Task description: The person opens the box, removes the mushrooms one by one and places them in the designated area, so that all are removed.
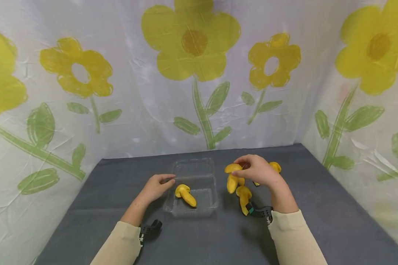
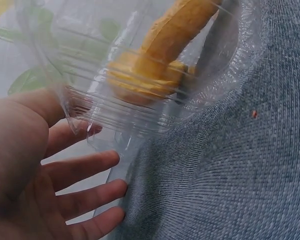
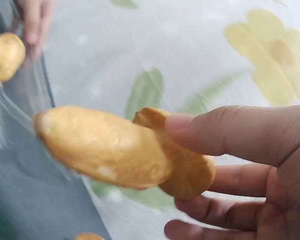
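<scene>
Between thumb and fingers, my right hand point(image 1: 257, 170) pinches a yellow mushroom point(image 3: 105, 147) by its cap, with the stem pointing away from the palm. It is held up to the right of a clear plastic container point(image 1: 203, 212). My left hand point(image 1: 156, 188) is at the container's left edge, its fingers fairly straight and spread in the left wrist view; how firmly it touches the rim I cannot tell. Inside the container lies another yellow mushroom point(image 1: 188, 197), its cap toward the left hand.
Near the right hand, a yellow mushroom point(image 1: 244, 198) lies on the dark grey tabletop point(image 1: 199, 243). Another mushroom point(image 1: 275, 166) shows behind the right hand, partly hidden. The container's clear lid point(image 1: 194, 167) is folded back. Flower-printed cloth point(image 1: 136, 110) surrounds the table's back and sides.
</scene>
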The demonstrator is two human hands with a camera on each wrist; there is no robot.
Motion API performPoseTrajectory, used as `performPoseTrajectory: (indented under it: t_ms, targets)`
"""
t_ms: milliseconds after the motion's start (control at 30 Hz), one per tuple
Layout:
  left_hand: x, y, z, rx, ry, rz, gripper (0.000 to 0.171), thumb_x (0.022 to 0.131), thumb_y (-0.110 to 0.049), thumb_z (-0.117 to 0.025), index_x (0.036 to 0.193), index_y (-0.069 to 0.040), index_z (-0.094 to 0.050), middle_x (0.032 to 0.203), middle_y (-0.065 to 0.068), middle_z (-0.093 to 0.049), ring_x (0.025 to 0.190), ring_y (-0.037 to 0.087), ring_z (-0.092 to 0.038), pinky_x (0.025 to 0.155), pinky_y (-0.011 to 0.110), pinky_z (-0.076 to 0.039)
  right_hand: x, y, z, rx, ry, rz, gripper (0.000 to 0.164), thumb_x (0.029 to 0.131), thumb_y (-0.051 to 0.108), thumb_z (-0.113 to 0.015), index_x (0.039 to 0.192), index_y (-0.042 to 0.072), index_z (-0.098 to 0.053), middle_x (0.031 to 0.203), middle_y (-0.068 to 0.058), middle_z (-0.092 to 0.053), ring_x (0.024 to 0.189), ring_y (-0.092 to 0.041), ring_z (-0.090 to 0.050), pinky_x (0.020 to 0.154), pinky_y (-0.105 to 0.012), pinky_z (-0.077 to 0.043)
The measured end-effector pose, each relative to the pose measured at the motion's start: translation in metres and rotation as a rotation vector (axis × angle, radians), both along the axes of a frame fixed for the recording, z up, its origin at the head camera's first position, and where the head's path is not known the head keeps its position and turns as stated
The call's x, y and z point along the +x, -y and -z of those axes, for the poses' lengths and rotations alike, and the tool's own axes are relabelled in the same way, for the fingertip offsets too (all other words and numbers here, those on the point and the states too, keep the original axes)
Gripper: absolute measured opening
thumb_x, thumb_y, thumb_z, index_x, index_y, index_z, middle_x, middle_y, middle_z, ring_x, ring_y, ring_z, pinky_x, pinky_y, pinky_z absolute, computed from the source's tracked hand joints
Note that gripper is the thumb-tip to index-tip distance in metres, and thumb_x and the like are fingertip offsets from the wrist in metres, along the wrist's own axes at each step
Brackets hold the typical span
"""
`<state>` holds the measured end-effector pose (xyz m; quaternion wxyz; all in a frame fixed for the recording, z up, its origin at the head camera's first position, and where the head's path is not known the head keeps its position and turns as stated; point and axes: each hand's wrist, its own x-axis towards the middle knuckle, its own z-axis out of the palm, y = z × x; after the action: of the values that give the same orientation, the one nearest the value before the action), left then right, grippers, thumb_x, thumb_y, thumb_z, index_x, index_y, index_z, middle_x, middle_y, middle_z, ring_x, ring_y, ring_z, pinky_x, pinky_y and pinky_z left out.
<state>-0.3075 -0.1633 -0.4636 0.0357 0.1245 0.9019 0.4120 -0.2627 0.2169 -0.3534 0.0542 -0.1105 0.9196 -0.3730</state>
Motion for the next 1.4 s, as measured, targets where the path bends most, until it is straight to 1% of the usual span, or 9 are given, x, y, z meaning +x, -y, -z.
performPoseTrajectory:
  t_ms: [167, 333, 433, 467, 567, 700, 933, 1167, 1400]
  targets:
    - [0.001, 0.002, 0.001, -0.001, 0.001, -0.009, 0.036, 0.104, -0.025, -0.065, 0.136, -0.011, -0.069, 0.128, 0.014, -0.068, 0.107, 0.03, -0.067, 0.082, 0.05, -0.056, 0.003, -0.028, -0.002, 0.035, 0.05, 0.007, 0.052, 0.094, 0.034, -0.076, 0.135, 0.003, -0.067, 0.129, -0.016, -0.064, 0.111, -0.032, -0.061, 0.088, -0.048, -0.052]
    - [0.0, 0.0, 0.002, -0.004, -0.001, 0.0, 0.036, 0.104, -0.025, -0.065, 0.137, -0.011, -0.069, 0.13, 0.015, -0.068, 0.109, 0.033, -0.066, 0.083, 0.051, -0.056, 0.01, -0.055, -0.002, 0.074, 0.137, 0.042, 0.053, 0.095, 0.027, -0.074, 0.136, -0.005, -0.063, 0.131, -0.022, -0.063, 0.1, -0.033, -0.063, 0.079, -0.046, -0.054]
    - [0.0, -0.002, 0.003, 0.006, 0.009, 0.001, 0.037, 0.103, -0.026, -0.066, 0.137, -0.012, -0.068, 0.131, 0.014, -0.067, 0.112, 0.033, -0.065, 0.085, 0.052, -0.056, 0.013, -0.069, 0.002, 0.113, 0.198, 0.06, 0.052, 0.094, 0.023, -0.074, 0.134, -0.008, -0.063, 0.133, -0.027, -0.061, 0.106, -0.041, -0.062, 0.085, -0.052, -0.054]
    - [-0.001, -0.003, 0.003, 0.008, 0.012, 0.004, 0.037, 0.104, -0.026, -0.065, 0.137, -0.012, -0.068, 0.131, 0.014, -0.067, 0.112, 0.034, -0.065, 0.085, 0.052, -0.056, 0.013, -0.073, 0.003, 0.139, 0.211, 0.059, 0.052, 0.093, 0.024, -0.074, 0.132, -0.008, -0.064, 0.135, -0.028, -0.059, 0.115, -0.042, -0.06, 0.09, -0.055, -0.052]
    - [-0.003, -0.004, 0.001, 0.013, 0.016, 0.013, 0.037, 0.104, -0.026, -0.065, 0.138, -0.011, -0.068, 0.133, 0.013, -0.066, 0.115, 0.035, -0.064, 0.086, 0.053, -0.055, 0.009, -0.079, 0.012, 0.176, 0.258, 0.059, 0.046, 0.092, 0.022, -0.074, 0.127, -0.007, -0.068, 0.129, -0.026, -0.063, 0.114, -0.043, -0.061, 0.094, -0.059, -0.05]
    - [-0.004, -0.004, -0.001, 0.015, 0.007, 0.012, 0.036, 0.104, -0.025, -0.065, 0.137, -0.01, -0.068, 0.134, 0.013, -0.066, 0.117, 0.036, -0.063, 0.088, 0.054, -0.055, -0.001, -0.078, 0.027, 0.203, 0.281, 0.055, 0.031, 0.089, 0.018, -0.076, 0.112, -0.003, -0.076, 0.115, -0.017, -0.07, 0.1, -0.035, -0.066, 0.09, -0.056, -0.053]
    - [0.006, 0.0, 0.001, -0.001, 0.013, -0.008, 0.036, 0.104, -0.026, -0.065, 0.136, -0.011, -0.069, 0.131, 0.012, -0.067, 0.114, 0.034, -0.064, 0.086, 0.052, -0.056, -0.007, -0.067, 0.044, 0.249, 0.327, 0.102, 0.012, 0.087, 0.011, -0.078, 0.093, 0.002, -0.074, 0.092, -0.008, -0.066, 0.083, -0.027, -0.061, 0.076, -0.043, -0.054]
    - [0.006, -0.001, -0.001, 0.002, 0.002, -0.019, 0.035, 0.104, -0.025, -0.065, 0.136, -0.011, -0.069, 0.132, 0.013, -0.067, 0.112, 0.034, -0.065, 0.085, 0.052, -0.056, -0.006, -0.064, 0.036, 0.3, 0.286, 0.092, 0.031, 0.088, 0.013, -0.078, 0.113, -0.005, -0.072, 0.101, -0.012, -0.07, 0.092, -0.032, -0.066, 0.083, -0.05, -0.055]
    - [0.001, -0.004, 0.001, -0.029, -0.007, -0.025, 0.035, 0.103, -0.026, -0.067, 0.135, -0.012, -0.07, 0.131, 0.013, -0.067, 0.11, 0.032, -0.066, 0.083, 0.05, -0.057, 0.001, -0.057, 0.017, 0.298, 0.25, 0.146, 0.056, 0.094, 0.024, -0.073, 0.136, -0.01, -0.058, 0.131, -0.029, -0.059, 0.113, -0.044, -0.06, 0.091, -0.058, -0.05]
